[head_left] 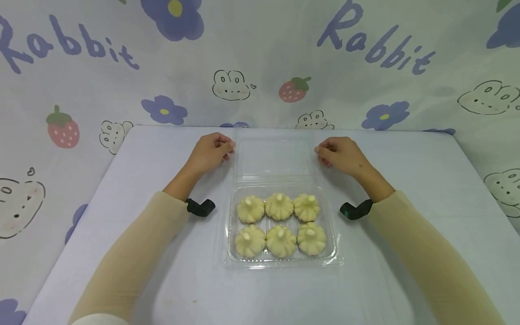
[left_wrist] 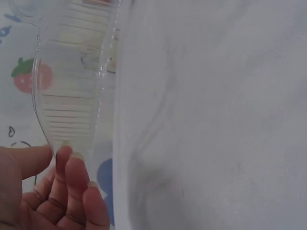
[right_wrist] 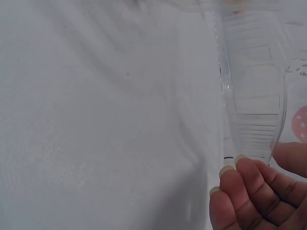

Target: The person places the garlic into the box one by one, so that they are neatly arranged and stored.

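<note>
A clear plastic clamshell box (head_left: pixel 333 253) sits on the table, its hinged lid (head_left: pixel 276 155) raised at the far side. In its base are two rows of pale yellow, pleated buns (head_left: pixel 281 241), each with a short knob on top. My left hand (head_left: pixel 212 151) pinches the lid's left edge between thumb and fingers; the left wrist view shows the lid rim (left_wrist: pixel 43 120) in that grip. At the opposite edge my right hand (head_left: pixel 339 155) pinches the lid likewise, with the thumb on one side of the rim (right_wrist: pixel 280 120) and curled fingers on the other.
A white cloth covers the table (head_left: pixel 386 271). Behind it hangs a patterned curtain (head_left: pixel 264 54) with rabbits, strawberries and purple flowers. Black wrist-worn devices (head_left: pixel 357 210) stick out inward from both sleeves, on either side of the box.
</note>
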The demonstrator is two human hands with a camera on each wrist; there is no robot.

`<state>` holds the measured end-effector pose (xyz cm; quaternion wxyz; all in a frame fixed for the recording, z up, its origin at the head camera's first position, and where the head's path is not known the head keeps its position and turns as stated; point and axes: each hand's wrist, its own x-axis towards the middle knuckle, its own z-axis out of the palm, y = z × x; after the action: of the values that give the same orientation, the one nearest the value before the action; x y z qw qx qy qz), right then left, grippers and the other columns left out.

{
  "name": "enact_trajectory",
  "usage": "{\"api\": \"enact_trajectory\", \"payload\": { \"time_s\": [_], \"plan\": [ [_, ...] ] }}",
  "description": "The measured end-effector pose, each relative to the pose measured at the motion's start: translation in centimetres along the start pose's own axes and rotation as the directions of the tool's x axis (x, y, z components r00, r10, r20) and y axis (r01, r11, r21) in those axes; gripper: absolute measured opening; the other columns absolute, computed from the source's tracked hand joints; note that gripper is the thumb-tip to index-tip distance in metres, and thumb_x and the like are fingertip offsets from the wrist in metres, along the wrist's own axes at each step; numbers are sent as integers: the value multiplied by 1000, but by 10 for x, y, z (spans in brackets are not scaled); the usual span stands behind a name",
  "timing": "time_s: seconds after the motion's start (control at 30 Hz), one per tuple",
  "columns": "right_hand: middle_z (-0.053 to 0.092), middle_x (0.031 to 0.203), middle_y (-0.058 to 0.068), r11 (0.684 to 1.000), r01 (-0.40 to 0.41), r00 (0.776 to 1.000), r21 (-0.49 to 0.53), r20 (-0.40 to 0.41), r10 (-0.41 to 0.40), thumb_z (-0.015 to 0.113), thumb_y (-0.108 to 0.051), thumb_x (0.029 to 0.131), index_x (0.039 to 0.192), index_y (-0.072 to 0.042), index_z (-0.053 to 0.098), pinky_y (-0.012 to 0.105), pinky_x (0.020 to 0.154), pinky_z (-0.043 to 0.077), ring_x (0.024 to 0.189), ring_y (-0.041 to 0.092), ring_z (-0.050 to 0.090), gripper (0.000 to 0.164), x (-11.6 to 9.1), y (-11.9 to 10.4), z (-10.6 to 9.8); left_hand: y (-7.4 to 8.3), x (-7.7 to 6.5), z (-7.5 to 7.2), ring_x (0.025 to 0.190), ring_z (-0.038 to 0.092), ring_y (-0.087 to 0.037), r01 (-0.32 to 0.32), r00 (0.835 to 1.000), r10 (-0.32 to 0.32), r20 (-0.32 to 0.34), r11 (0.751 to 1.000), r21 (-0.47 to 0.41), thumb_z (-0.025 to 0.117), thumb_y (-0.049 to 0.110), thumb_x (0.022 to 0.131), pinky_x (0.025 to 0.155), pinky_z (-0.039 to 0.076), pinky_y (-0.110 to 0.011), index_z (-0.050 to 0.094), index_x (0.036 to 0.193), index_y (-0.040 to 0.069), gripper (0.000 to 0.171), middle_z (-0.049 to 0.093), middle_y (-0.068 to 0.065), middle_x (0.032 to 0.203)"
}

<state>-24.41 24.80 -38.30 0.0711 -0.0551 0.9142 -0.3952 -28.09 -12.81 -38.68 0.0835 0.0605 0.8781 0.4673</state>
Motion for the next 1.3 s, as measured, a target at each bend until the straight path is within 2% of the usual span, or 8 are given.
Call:
{"api": "enact_trajectory", "payload": {
  "time_s": [0.27, 0.53, 0.67, 0.87, 0.93, 1.0, 1.1, 1.3],
  "plan": [
    [73, 101, 15, 998, 62, 993, 12, -98, -61, 65, -28, 106, 118, -1, 69, 26, 70, 55, 85, 26, 69, 30, -4, -6, -4, 11, -5, -6, 89, 68, -25, -88, 995, 88, -46, 996, 2, 62, 24, 108, 78, 56, -31, 65, 120, 4, 24, 73, -14, 109],
    [73, 101, 15, 993, 117, 979, 18, -173, -112, 69, -24, 104, 117, 0, 67, 23, 68, 53, 84, 27, 70, 27, -15, -19, -13, 26, -18, -13, 91, 68, -35, -180, 981, 179, -73, 984, 0, 65, 21, 106, 71, 52, -27, 63, 120, 5, 21, 69, -19, 108],
    [73, 98, 12, 989, 148, 967, 0, -208, -144, 70, -26, 103, 115, -4, 68, 23, 67, 52, 81, 20, 69, 25, -23, -24, -17, 35, -27, -18, 89, 68, -31, -224, 971, 225, -79, 974, 22, 66, 21, 106, 68, 50, -29, 62, 121, 6, 22, 68, -12, 105],
    [74, 98, 8, 983, 183, 957, -6, -228, -179, 72, -28, 102, 113, -7, 69, 22, 70, 51, 82, 13, 69, 24, -39, -32, -25, 47, -42, -27, 88, 68, -20, -264, 962, 269, -58, 962, 75, 65, 27, 106, 73, 49, -34, 61, 122, 9, 24, 67, -6, 109],
    [74, 99, 7, 980, 195, 951, -29, -238, -197, 72, -28, 102, 113, -8, 70, 21, 72, 51, 85, 12, 69, 22, -46, -35, -28, 50, -49, -31, 89, 68, -21, -283, 955, 290, -55, 954, 102, 65, 29, 106, 74, 49, -36, 62, 121, 10, 24, 67, -5, 110],
    [74, 100, 6, 977, 208, 945, -56, -247, -215, 73, -27, 102, 112, -9, 72, 19, 75, 51, 87, 11, 68, 20, -52, -37, -31, 52, -56, -34, 91, 67, -20, -304, 948, 314, -59, 944, 130, 66, 30, 106, 76, 50, -37, 63, 118, 12, 23, 68, -3, 109],
    [74, 99, 5, 967, 236, 931, -96, -262, -253, 73, -23, 101, 109, -9, 73, 15, 78, 51, 89, 10, 66, 17, -60, -41, -34, 54, -67, -39, 93, 65, -19, -353, 928, 368, -62, 919, 178, 67, 29, 105, 81, 51, -38, 66, 115, 13, 19, 69, 0, 107],
    [75, 95, -1, 942, 311, 901, -126, -276, -334, 76, -16, 99, 105, -11, 76, 12, 78, 50, 88, 5, 64, 8, -80, -43, -34, 56, -95, -46, 97, 63, -14, -457, 869, 491, -61, 843, 283, 71, 18, 102, 84, 53, -41, 70, 111, 10, 13, 69, 3, 106]
  ]
}}
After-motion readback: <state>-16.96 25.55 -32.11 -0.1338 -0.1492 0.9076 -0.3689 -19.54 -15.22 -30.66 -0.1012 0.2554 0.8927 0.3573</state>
